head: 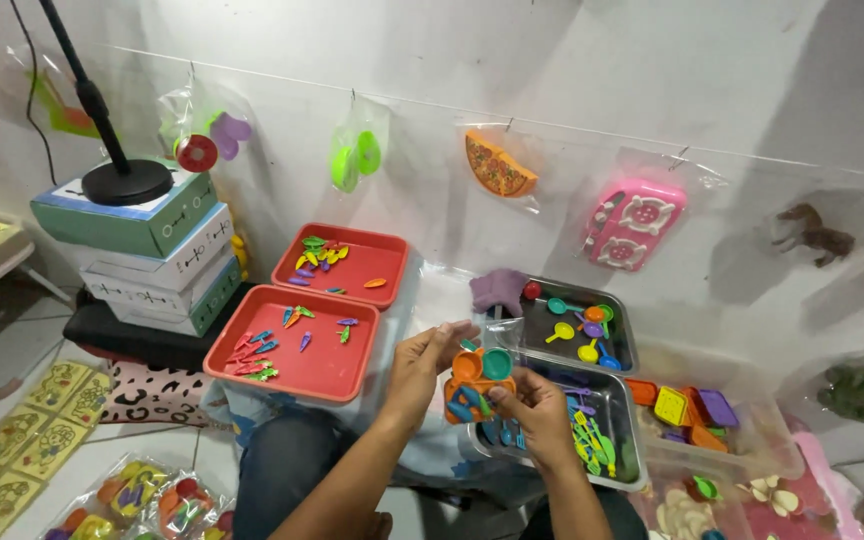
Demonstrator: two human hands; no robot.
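Note:
My left hand [420, 368] and my right hand [537, 408] together hold an orange toy tray [474, 388] at chest height. The tray carries a small orange plate, a teal plate and blue pieces. A clear plastic bag [500, 330] stands partly around it. Below my right hand a metal tray [607, 445] holds blue and green toy cutlery. Behind it a second metal tray [620, 322] contains small coloured pans and spoons.
Two red trays [252, 350], [392, 245] with small toy vegetables sit to the left on a stand. Stacked boxes [157, 262] bear a black lamp base. Bagged toys hang on a line along the wall. Orange, yellow and purple toy lids [687, 405] lie at right.

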